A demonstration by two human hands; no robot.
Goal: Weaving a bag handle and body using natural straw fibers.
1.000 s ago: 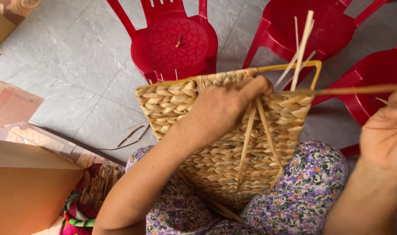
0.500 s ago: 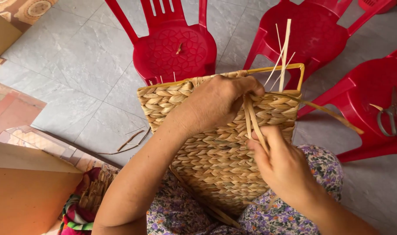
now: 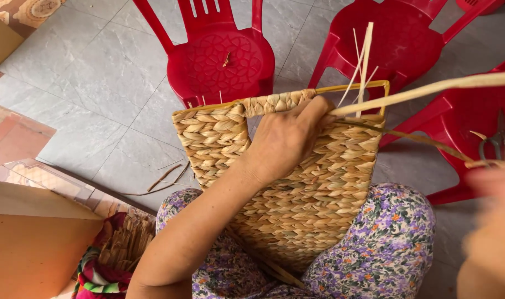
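Gripping the top edge of the woven basket panel (image 3: 296, 188), the left hand (image 3: 288, 138) comes in from the lower left with the forearm running diagonally up across the weave, fingers curled over the rim and clamped right where a long pale reed strand (image 3: 429, 88) leaves it. That strand's long axis runs from the left hand out to the upper right, rising a little, and passes over the red chair (image 3: 474, 116) on that side. The right hand (image 3: 493, 221) is a blur at the right edge, well apart from the left; it might be pinching a darker strand (image 3: 418, 141) that slants down toward it, but I honestly can't tell whether it's closed. The panel itself stands upright on the person's lap, against the floral fabric (image 3: 385, 243), with its yellow frame (image 3: 352, 87) showing at the unwoven top corner and a few thin reeds (image 3: 364, 61) sticking straight up. Scissors (image 3: 499, 141) lie on the right chair's seat. Down at the lower left, a colourful bag (image 3: 105, 271) holds a bundle of dried strips.
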